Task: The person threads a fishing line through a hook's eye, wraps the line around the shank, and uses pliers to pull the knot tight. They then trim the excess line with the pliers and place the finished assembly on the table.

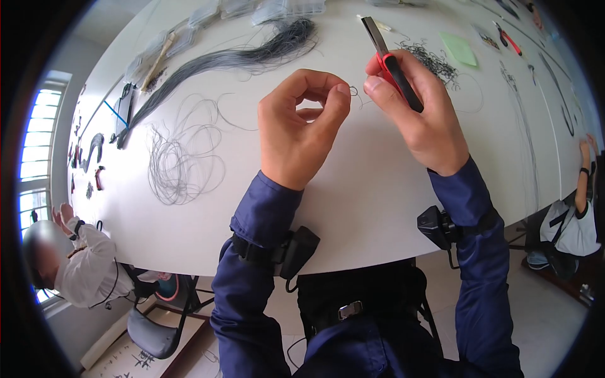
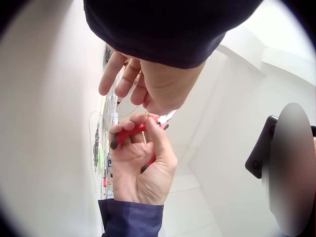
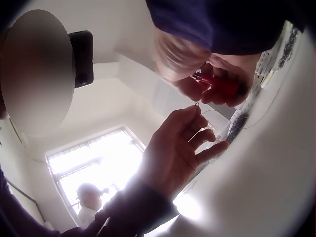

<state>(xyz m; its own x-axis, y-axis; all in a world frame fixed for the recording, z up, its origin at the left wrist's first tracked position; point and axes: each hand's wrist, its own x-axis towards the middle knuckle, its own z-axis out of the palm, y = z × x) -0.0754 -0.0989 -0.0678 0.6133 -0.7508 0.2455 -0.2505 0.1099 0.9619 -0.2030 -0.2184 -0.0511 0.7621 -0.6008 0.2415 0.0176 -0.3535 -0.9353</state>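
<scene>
Curling wire pinched in left hand

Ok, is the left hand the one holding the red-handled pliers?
No, the right hand grips the pliers in the head view, while the left hand only pinches a thin wire.

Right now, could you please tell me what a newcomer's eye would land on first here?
The two hands meeting mid-table: the left hand pinches a small bent wire between thumb and forefinger, and the right hand beside it grips red-handled pliers. Left of them a loose coil of grey wire sprawls on the white table.
</scene>
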